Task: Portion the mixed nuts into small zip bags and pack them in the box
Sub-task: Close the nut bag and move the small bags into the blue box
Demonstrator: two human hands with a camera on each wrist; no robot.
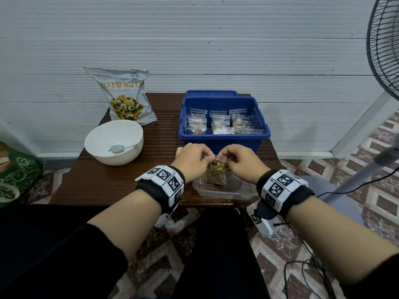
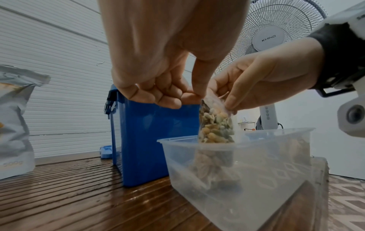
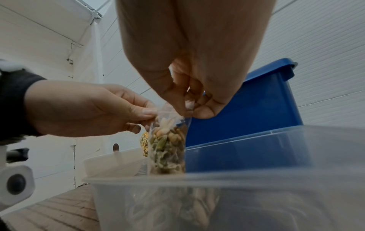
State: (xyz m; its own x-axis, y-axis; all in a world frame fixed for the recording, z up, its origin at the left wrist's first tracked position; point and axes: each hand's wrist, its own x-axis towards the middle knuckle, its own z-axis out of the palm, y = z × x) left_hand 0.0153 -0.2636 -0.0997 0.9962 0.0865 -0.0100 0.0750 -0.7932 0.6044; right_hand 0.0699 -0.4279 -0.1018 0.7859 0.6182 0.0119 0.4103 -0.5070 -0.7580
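Over a clear tub (image 1: 218, 192) at the bench's (image 1: 108, 182) near edge, our left hand (image 1: 192, 158) and right hand (image 1: 241, 161) each pinch the top of a small zip bag (image 1: 216, 172) of nuts. Behind it stands the blue box (image 1: 224, 137), holding filled bags. Left: a white bowl (image 1: 114, 142), the mixed-nuts pouch (image 1: 125, 98).

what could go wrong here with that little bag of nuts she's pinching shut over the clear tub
1. The zip bag looks filled nearly to its top edge, where the left hand and right hand pinch it; a nut caught in the seal could leave it partly open.
2. If a pinch slips, the bag drops; the clear tub below would probably catch spills.
3. The blue box already holds rows of bags, so space may be tight.
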